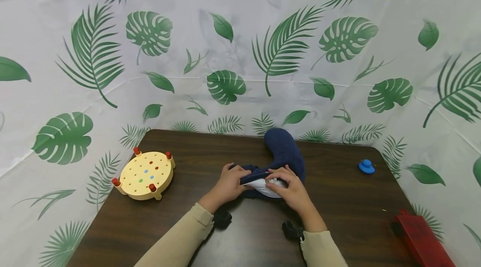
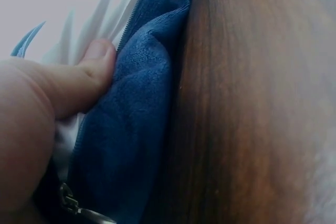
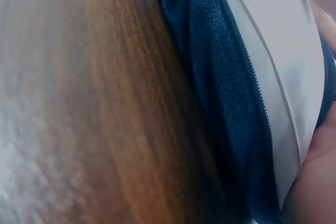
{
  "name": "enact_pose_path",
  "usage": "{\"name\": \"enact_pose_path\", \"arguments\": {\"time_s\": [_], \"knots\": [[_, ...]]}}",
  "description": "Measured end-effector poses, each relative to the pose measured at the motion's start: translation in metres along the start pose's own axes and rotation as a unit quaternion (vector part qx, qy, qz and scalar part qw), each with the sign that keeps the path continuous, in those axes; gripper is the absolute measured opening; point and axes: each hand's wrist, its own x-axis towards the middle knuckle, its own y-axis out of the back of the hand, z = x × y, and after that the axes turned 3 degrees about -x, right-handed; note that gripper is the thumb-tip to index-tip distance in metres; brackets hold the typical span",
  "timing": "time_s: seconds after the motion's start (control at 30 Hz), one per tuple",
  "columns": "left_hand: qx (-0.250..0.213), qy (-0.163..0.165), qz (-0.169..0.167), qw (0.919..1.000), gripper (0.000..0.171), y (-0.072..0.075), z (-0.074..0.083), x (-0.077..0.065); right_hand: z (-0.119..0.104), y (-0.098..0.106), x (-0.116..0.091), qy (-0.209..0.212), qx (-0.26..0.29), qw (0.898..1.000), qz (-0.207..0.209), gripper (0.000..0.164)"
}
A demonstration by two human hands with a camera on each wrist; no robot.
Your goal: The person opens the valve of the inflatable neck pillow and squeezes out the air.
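Lying curved, navy pillow [image 1: 282,154] with far end pointing away, zipper end nearest.

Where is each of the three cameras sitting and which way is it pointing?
Head: worn on the head, looking forward and down at the table; both hands, left hand and right hand, grip a blue neck pillow.
Left wrist: low beside the left hand, facing along the tabletop; the thumb presses the blue cover.
Right wrist: low by the right hand, showing the zipper and white inner.
Shared: both wrist views show the blue cover, its zipper and the wood tabletop.
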Motion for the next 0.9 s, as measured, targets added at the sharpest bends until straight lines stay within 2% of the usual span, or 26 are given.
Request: {"name": "enact_pose_path", "arguments": {"time_s": [0.2, 0.47, 0.6, 0.7, 0.77, 0.83, 0.9], "knots": [[-0.006, 0.003, -0.001, 1.0000, 0.044, -0.0003, -0.0004, 0.0010, -0.0002, -0.0005, 0.0014, -0.002, 0.015, 1.000, 0.001, 0.016], [-0.016, 0.005, 0.003, 0.9999, 0.048, 0.0002, 0.0000, 0.0011, -0.0027, -0.0023, 0.0020, -0.027, 0.026, 0.999, 0.003, 0.013], [-0.017, 0.008, -0.006, 0.9998, 0.048, 0.0000, 0.0004, 0.0032, -0.0021, -0.0028, 0.0015, -0.034, 0.031, 0.999, 0.000, 0.014], [-0.041, 0.014, -0.018, 0.9989, 0.046, -0.0008, -0.0004, 0.0041, -0.0008, -0.0029, 0.0007, -0.038, 0.034, 0.999, -0.005, 0.015], [-0.069, 0.012, -0.013, 0.9975, 0.044, -0.0058, -0.0055, 0.0043, 0.0003, -0.0026, -0.0001, -0.038, 0.037, 0.999, -0.008, 0.015], [-0.089, 0.017, -0.025, 0.9956, 0.045, -0.0057, -0.0062, 0.0041, 0.0013, -0.0021, -0.0007, -0.034, 0.038, 0.999, -0.017, 0.014], [-0.087, 0.021, -0.036, 0.9953, 0.053, -0.0044, -0.0062, 0.0037, 0.0019, -0.0014, -0.0011, -0.031, 0.036, 0.999, -0.027, 0.015]]}}
